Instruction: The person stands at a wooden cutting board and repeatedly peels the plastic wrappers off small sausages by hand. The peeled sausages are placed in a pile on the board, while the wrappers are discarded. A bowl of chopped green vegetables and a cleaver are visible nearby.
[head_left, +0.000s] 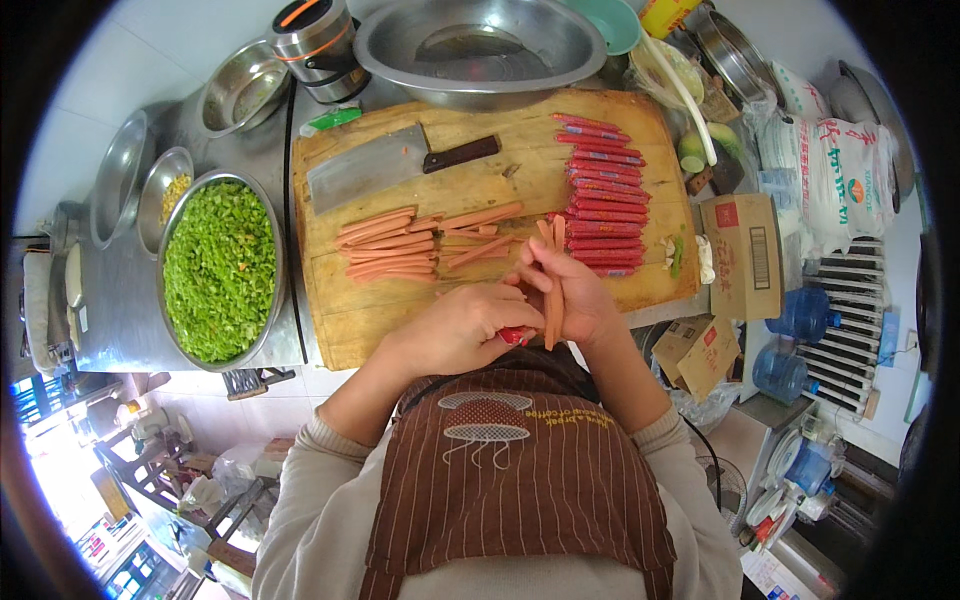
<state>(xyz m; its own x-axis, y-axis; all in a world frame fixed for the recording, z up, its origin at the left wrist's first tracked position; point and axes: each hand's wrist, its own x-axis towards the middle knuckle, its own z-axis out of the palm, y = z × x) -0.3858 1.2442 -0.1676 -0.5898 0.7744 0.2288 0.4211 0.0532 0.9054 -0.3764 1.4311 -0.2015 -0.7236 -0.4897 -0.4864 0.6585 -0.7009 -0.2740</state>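
My left hand (469, 326) is closed on a small red wrapper piece (517, 335) near the front edge of the wooden cutting board (330, 315). Beside it, my right hand (577, 292) holds peeled sausage pieces (554, 307) upright, pinched by the fingers. Peeled sausages (390, 247) lie in a pile at the board's left middle, with more pieces (480, 247) to their right. Several red-wrapped sausages (607, 202) are lined up in a column on the right. A cleaver (367, 169) with a dark handle rests flat behind the peeled pile.
Left of the board stands a steel bowl (279, 300) of chopped green vegetables, with smaller steel bowls behind. A large steel basin (480, 94) and an insulated steel container (322, 67) stand behind the board. Cardboard boxes (739, 255) and plastic bags (847, 172) are at the right.
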